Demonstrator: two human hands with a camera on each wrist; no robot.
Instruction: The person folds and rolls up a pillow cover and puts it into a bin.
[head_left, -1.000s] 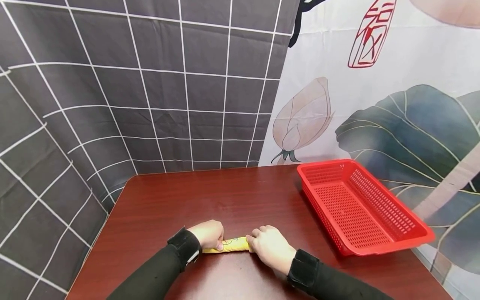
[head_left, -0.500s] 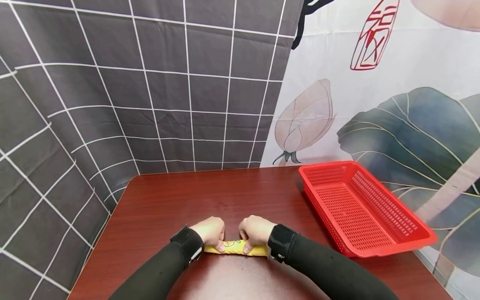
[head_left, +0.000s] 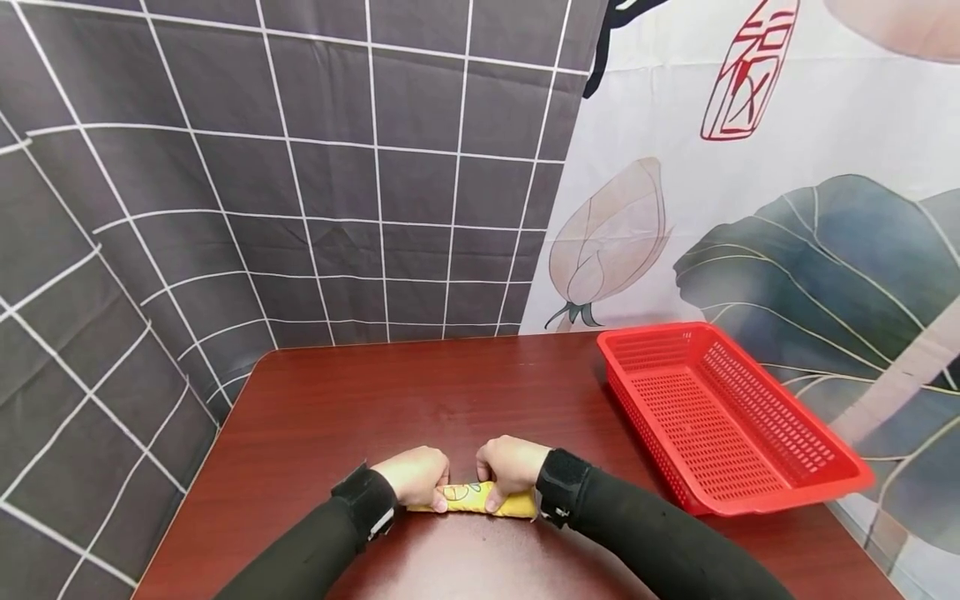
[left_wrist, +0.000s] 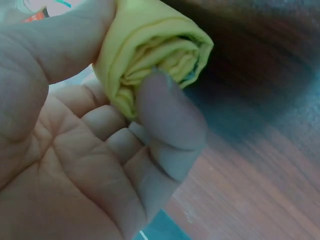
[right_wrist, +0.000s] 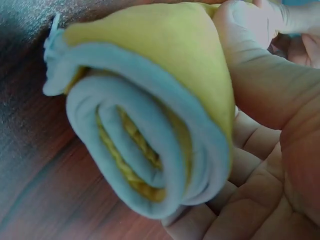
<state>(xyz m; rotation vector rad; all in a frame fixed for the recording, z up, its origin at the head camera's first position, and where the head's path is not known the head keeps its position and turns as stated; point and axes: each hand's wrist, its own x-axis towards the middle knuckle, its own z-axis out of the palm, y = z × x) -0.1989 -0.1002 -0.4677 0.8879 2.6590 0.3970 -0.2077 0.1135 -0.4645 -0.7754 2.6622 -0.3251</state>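
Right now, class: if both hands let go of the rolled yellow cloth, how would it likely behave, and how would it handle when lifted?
The yellow cloth roll is soft fabric wound in layers, so it would probably loosen or spring partly open. Lifted by one end, it would likely sag rather than stay stiff. Being round, it might roll a little on the smooth table, though the left hand and right hand grip it.

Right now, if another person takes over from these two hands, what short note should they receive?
Left hand: grips the left end of the rolled yellow cloth, thumb and fingers around it.
Right hand: grips the right part of the same roll.
The roll lies on the brown table, near the front edge, between both hands.
The red basket stands to the right on the table, with nothing visible inside.
Done: the cloth is rolled tight, layers visible at both ends.
Left, probably: keep the roll closed and perhaps move it to the basket.
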